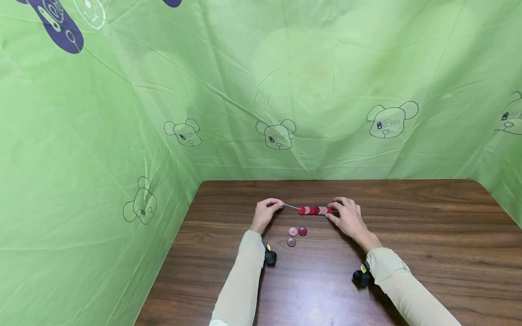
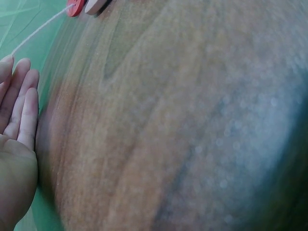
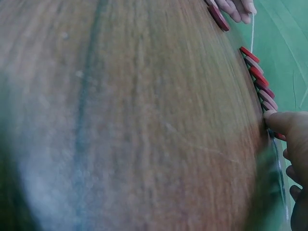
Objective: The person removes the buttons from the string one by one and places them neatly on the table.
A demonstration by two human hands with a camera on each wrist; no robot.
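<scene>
A row of red, pink and dark red buttons (image 1: 312, 210) lies overlapping on a pale string (image 1: 290, 206). On the left, my left hand (image 1: 264, 214) pinches the string between thumb and forefinger; it runs taut to the red button (image 2: 75, 7) at that end. At the row's other end, my right hand (image 1: 348, 217) pinches the last red button (image 3: 280, 136) with thumb and fingers, partly covering it. More string hangs past this hand in the right wrist view. Nearer me lie three loose buttons: a pink button (image 1: 292, 231), a magenta button (image 1: 302, 231) and a greyish-mauve button (image 1: 291, 242).
The brown wood-grain table (image 1: 440, 235) extends to both sides and toward me. Behind it and at its left hangs a green cloth (image 1: 228, 136) printed with bear faces. Each wrist wears a black camera, such as the right wrist camera (image 1: 361, 277).
</scene>
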